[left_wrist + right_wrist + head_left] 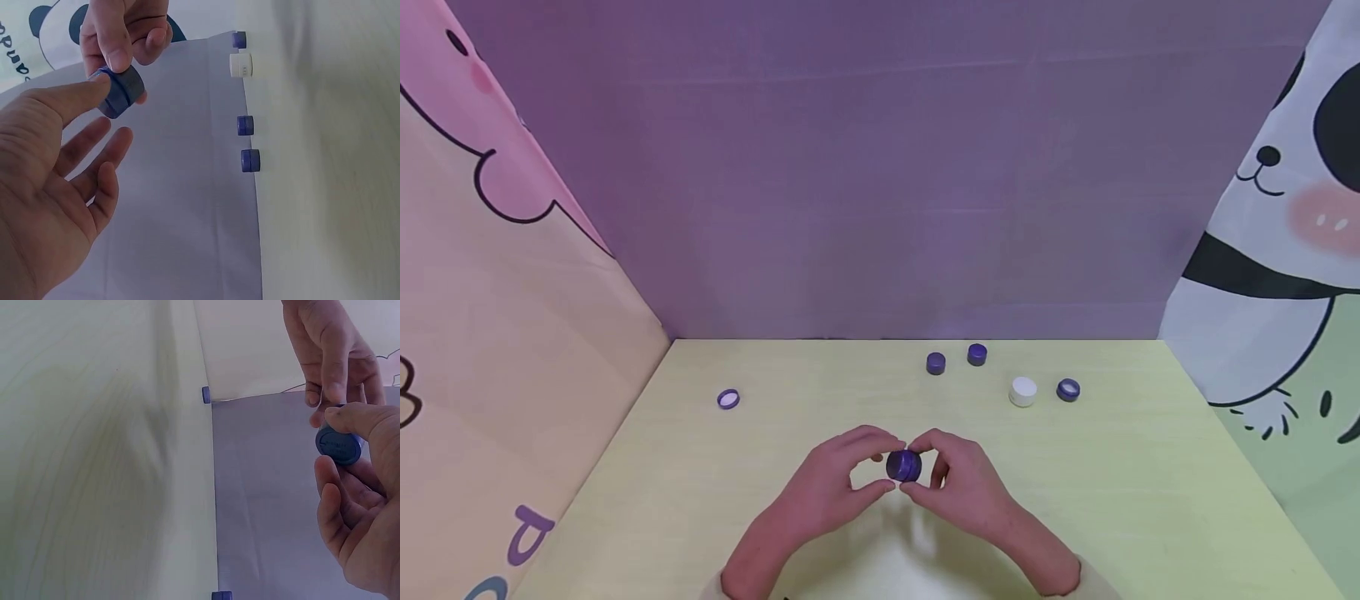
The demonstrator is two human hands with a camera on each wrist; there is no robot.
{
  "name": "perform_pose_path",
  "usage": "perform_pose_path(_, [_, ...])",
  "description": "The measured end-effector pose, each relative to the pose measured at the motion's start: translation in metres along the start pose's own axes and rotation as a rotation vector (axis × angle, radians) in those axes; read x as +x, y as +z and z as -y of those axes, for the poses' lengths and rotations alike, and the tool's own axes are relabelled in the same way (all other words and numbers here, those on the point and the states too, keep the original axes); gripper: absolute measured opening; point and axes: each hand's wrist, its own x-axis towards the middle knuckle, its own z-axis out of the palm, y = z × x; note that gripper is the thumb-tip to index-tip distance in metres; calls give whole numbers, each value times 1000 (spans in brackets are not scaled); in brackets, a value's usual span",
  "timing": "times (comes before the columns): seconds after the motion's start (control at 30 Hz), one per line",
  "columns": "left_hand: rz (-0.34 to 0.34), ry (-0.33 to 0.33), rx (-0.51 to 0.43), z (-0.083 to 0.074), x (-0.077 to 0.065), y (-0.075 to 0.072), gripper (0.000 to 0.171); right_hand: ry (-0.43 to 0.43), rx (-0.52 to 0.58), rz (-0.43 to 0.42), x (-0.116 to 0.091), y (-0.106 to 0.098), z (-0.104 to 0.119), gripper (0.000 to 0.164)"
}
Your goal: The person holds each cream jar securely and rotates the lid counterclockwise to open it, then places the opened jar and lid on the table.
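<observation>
Held up above the table, a small round purple jar (904,467) with a seam around its side is tilted between two hands. My left hand (835,483) pinches its left part between thumb and forefinger. From the other side, my right hand (962,483) grips the right part the same way, thumbs low and forefingers on top in the head view. The left wrist view has the jar (122,90) under both thumbs, with the other left fingers (115,147) curving free below it. In the right wrist view its flat round end (337,447) faces the camera.
Beyond the hands, two small purple jars (936,363) stand near the table's back edge. Right of them are a white jar (1023,392) and a purple piece with a pale top (1068,390). A purple ring-shaped lid (728,399) lies at the left. Printed cloth walls enclose the table.
</observation>
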Motion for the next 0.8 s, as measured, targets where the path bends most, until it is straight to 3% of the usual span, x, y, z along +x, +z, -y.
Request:
perform_pose_path(0.17, [27,65,28,2,1,-1,52,-3,11,9,-1,1,-2,35])
perform_pose_path(0.43, [44,55,43,2,1,-1,49,15,15,18,-3,0,-1,34])
perform_pose_path(0.8, [44,-109,119,-2,-3,-2,29,-9,9,14,-4,2,2,34])
